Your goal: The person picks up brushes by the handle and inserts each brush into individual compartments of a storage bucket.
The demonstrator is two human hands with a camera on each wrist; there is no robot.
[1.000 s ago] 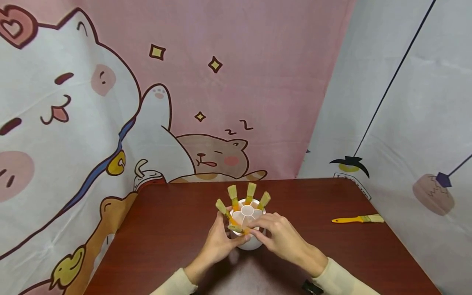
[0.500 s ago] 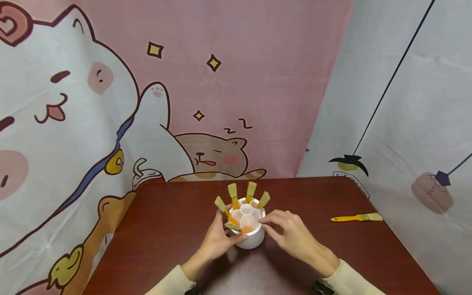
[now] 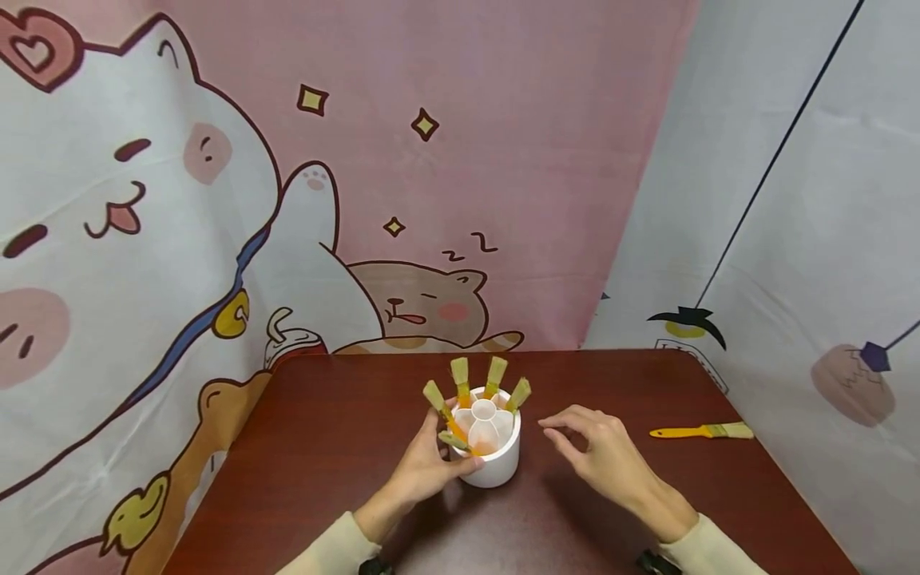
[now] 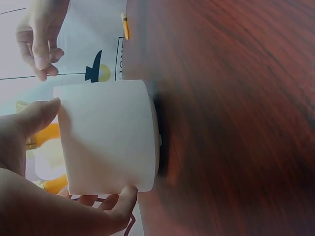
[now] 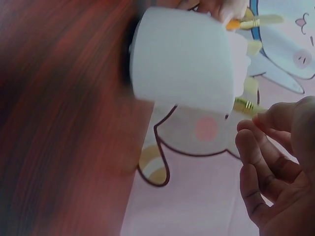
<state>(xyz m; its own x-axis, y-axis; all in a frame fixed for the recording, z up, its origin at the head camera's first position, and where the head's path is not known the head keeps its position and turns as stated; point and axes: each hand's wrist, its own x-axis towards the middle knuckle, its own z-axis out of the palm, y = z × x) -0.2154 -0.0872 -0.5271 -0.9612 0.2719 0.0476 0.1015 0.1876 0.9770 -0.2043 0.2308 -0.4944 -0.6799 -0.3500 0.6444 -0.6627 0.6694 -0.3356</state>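
A white round brush holder point(image 3: 499, 469) with petal-shaped compartments and a round hub stands on the table. Several paintbrushes point(image 3: 461, 374) with orange handles and pale bristles lean in its left, back and right compartments, bristles up. My left hand point(image 3: 422, 469) grips the holder's left side, thumb at the front rim. In the left wrist view its fingers curl against the holder's wall point(image 4: 108, 137). Apart from the holder, to its right, my right hand point(image 3: 611, 457) hovers with loosely bent fingers and holds nothing. The front compartment is partly visible past my left thumb.
Another paintbrush point(image 3: 679, 433) with a yellow handle lies flat near the right edge of the dark red-brown table point(image 3: 345, 415). A cartoon-printed cloth point(image 3: 532, 200) hangs behind and beside the table.
My right hand has drawn back to the right from the holder's front compartment, and its fingers have come away from the rim. My left hand stays on the holder, with the brushes still in it.
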